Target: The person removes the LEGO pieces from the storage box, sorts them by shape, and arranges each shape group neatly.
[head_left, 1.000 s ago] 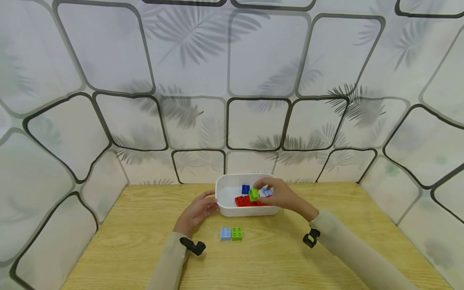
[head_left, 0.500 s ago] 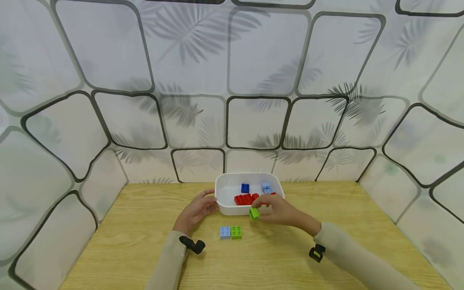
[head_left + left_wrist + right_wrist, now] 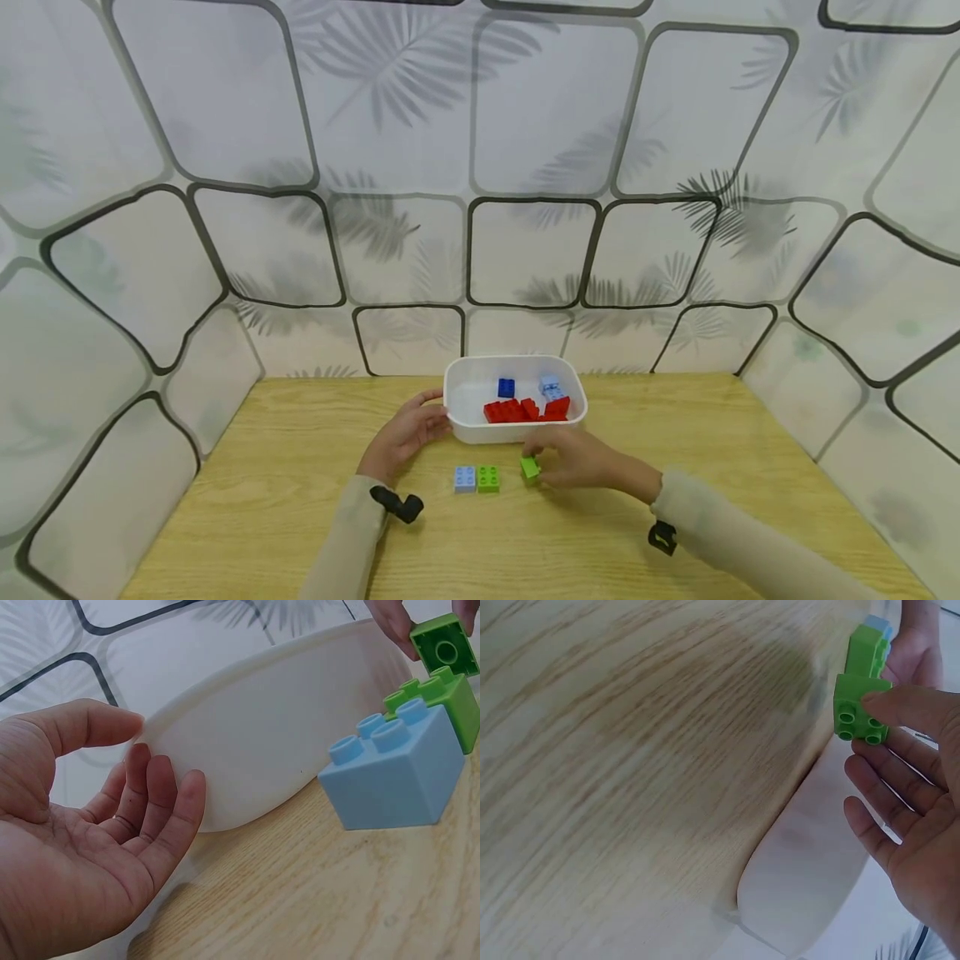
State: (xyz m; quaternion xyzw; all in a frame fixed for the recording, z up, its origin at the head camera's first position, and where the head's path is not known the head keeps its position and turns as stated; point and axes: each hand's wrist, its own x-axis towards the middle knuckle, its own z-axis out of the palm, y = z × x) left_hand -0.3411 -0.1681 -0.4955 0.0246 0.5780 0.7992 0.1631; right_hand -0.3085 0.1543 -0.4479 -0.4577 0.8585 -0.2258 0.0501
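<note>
My right hand [image 3: 573, 457] pinches a green toy brick [image 3: 530, 468] between thumb and fingers, just above the table in front of a white bin [image 3: 495, 434]. The right wrist view shows the brick's studs [image 3: 846, 718] with the thumb on its side; the left wrist view shows its hollow underside [image 3: 447, 651]. At the bin's left end, my left hand [image 3: 405, 440] touches the outer wall and rim with loosely bent fingers [image 3: 184, 799]. Between the hands, a light blue brick [image 3: 465, 479] and another green brick [image 3: 488, 479] stand side by side on the table, studs up.
Inside the bin lie several red bricks [image 3: 506, 411], a dark blue brick [image 3: 506, 387] and light blue pieces [image 3: 551, 387]. The wooden table [image 3: 300, 500] runs back to a patterned cloth wall [image 3: 405, 250] behind the bin, with cloth at both sides.
My right hand has brought the green brick out of the bin, over its front wall and down toward the table, right of the two standing bricks. The left hand has stayed at the bin.
</note>
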